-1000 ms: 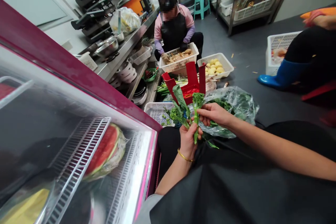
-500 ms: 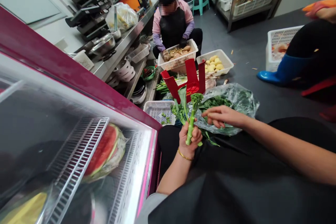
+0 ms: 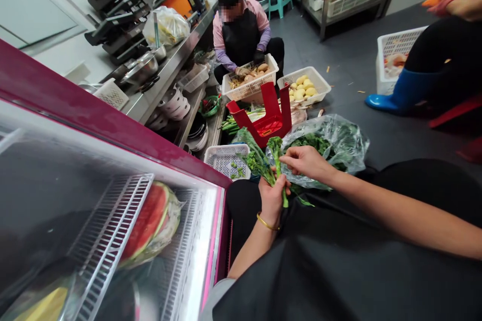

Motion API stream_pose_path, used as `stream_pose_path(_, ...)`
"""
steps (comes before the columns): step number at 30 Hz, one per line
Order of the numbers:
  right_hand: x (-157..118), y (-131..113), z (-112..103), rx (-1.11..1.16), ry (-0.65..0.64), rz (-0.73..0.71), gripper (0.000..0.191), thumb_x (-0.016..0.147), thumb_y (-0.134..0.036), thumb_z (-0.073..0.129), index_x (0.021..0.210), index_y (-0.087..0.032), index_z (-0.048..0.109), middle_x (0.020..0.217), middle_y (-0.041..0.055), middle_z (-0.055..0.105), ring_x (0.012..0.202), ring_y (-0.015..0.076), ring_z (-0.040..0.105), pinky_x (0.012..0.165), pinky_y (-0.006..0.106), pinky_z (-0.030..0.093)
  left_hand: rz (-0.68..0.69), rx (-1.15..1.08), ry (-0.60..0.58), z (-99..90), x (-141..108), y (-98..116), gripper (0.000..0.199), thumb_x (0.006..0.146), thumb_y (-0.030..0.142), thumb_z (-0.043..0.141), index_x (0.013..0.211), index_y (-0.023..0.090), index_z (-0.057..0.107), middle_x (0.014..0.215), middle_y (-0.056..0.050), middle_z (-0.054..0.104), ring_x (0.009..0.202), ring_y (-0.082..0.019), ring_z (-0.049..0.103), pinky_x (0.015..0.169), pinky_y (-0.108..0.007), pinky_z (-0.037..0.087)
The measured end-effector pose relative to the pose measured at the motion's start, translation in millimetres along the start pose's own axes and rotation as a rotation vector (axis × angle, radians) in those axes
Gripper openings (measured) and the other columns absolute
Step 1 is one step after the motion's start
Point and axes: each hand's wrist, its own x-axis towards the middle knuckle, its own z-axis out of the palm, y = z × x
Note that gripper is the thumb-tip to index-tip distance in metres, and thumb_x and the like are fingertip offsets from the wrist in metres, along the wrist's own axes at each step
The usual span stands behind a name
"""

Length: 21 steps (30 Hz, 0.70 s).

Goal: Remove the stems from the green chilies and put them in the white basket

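My left hand (image 3: 271, 195) is wrapped round green leafy stalks (image 3: 259, 160), one of them a thick stem with a broccoli-like head (image 3: 275, 146). Beside that stem, my right hand (image 3: 306, 161) has its fingers pinched together near the stalk just below the head; what lies between the fingertips is too small to make out. Behind my right hand an open clear plastic bag (image 3: 352, 140) holds dark green leaves (image 3: 314, 145). To the left of the stalks sits a white perforated basket (image 3: 218, 158) with small green pieces in it.
An upturned red stool (image 3: 269, 123) stands beyond the stalks. Past it, a person (image 3: 241, 30) handles a basket of brown tubers (image 3: 250, 91), beside a basket of yellow potatoes (image 3: 322, 91). A glass-doored fridge (image 3: 196, 241) is at left; a blue boot (image 3: 395, 95) at right.
My right hand has moved left to the stalk, and its fingers have closed into a pinch. My left hand has turned, tilting the stalks left. The view has shifted slightly.
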Motion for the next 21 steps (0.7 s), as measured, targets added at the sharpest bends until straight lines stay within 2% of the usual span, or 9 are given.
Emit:
stream_pose_path(4, 2, 10, 4, 0.011, -0.005, -0.091, 0.032, 0.082, -0.048, 0.058, 0.068, -0.019, 0.056, 0.057, 0.0003, 0.060, 0.050, 0.0137, 0.057, 0.049, 0.025, 0.046, -0.001, -0.016, -0.019, 1.1, 3, -6, 0.041, 0.074, 0.040, 0.074, 0.100, 0.015, 0.054, 0.063, 0.002, 0.063, 0.044, -0.008, 0.052, 0.043, -0.019, 0.035)
stream_pose_path(7, -13, 11, 11, -0.306, 0.096, -0.461, 0.026, 0.089, -0.038, 0.052, 0.073, -0.019, 0.060, 0.063, 0.0036, 0.062, 0.057, 0.0134, 0.058, 0.056, 0.025, 0.045, -0.069, -0.124, -0.016, -2.1, 12, -7, 0.036, 0.074, 0.039, 0.074, 0.093, 0.015, 0.057, 0.061, 0.002, 0.061, 0.042, -0.007, 0.050, 0.042, -0.018, 0.034)
stream_pose_path(9, -29, 9, 9, -0.480, -0.040, -0.674, 0.026, 0.091, -0.035, 0.051, 0.076, -0.018, 0.064, 0.068, 0.0055, 0.063, 0.060, 0.0135, 0.058, 0.059, 0.025, 0.044, -0.138, -0.259, -0.006, -6.9, 18, -5, 0.034, 0.074, 0.038, 0.074, 0.091, 0.014, 0.059, 0.060, 0.002, 0.060, 0.041, -0.006, 0.048, 0.042, -0.018, 0.033)
stream_pose_path(10, -35, 7, 6, -0.521, -0.159, -0.700, 0.026, 0.090, -0.036, 0.052, 0.076, -0.018, 0.065, 0.067, 0.0051, 0.064, 0.060, 0.0134, 0.057, 0.057, 0.024, 0.042, -0.167, -0.327, -0.016, -9.7, 20, -4, 0.034, 0.074, 0.038, 0.074, 0.092, 0.013, 0.060, 0.059, 0.002, 0.059, 0.041, -0.006, 0.047, 0.041, -0.018, 0.033)
stream_pose_path(12, -40, 5, -4, -0.502, -0.342, -0.556, 0.030, 0.087, -0.044, 0.057, 0.075, -0.019, 0.067, 0.062, 0.0027, 0.063, 0.055, 0.0129, 0.056, 0.053, 0.024, 0.040, -0.200, -0.423, -0.083, -14.3, 22, 0, 0.035, 0.075, 0.038, 0.072, 0.096, 0.013, 0.062, 0.056, 0.003, 0.057, 0.039, -0.005, 0.043, 0.040, -0.018, 0.031)
stream_pose_path(13, -37, 3, -10, -0.444, -0.363, -0.425, 0.034, 0.086, -0.049, 0.058, 0.074, -0.019, 0.067, 0.060, 0.0016, 0.062, 0.053, 0.0126, 0.055, 0.051, 0.024, 0.039, -0.212, -0.445, -0.136, -15.3, 21, 2, 0.035, 0.076, 0.039, 0.070, 0.098, 0.013, 0.062, 0.054, 0.003, 0.055, 0.037, -0.006, 0.041, 0.040, -0.018, 0.030)
stream_pose_path(16, -13, 0, -20, -0.190, -0.252, -0.108, 0.042, 0.085, -0.058, 0.054, 0.075, -0.018, 0.064, 0.061, 0.0011, 0.063, 0.050, 0.0127, 0.055, 0.048, 0.024, 0.038, -0.222, -0.437, -0.247, -11.2, 16, 5, 0.033, 0.077, 0.039, 0.068, 0.095, 0.012, 0.062, 0.049, 0.004, 0.051, 0.036, -0.006, 0.038, 0.039, -0.020, 0.030)
stream_pose_path(18, 3, -1, -17, -0.106, -0.144, -0.071, 0.043, 0.086, -0.058, 0.051, 0.071, -0.018, 0.059, 0.060, 0.0013, 0.062, 0.049, 0.0124, 0.053, 0.048, 0.024, 0.038, -0.232, -0.414, -0.270, -4.6, 12, 3, 0.031, 0.078, 0.039, 0.067, 0.093, 0.012, 0.061, 0.048, 0.004, 0.050, 0.035, -0.006, 0.038, 0.040, -0.020, 0.031)
stream_pose_path(21, 8, 2, -4, -0.296, 0.083, -0.220, 0.041, 0.088, -0.049, 0.049, 0.061, -0.019, 0.051, 0.057, 0.0023, 0.058, 0.049, 0.0116, 0.050, 0.051, 0.025, 0.036, -0.245, -0.421, -0.220, 2.8, 11, -2, 0.029, 0.077, 0.037, 0.068, 0.090, 0.013, 0.060, 0.048, 0.005, 0.049, 0.036, -0.006, 0.039, 0.040, -0.019, 0.030)
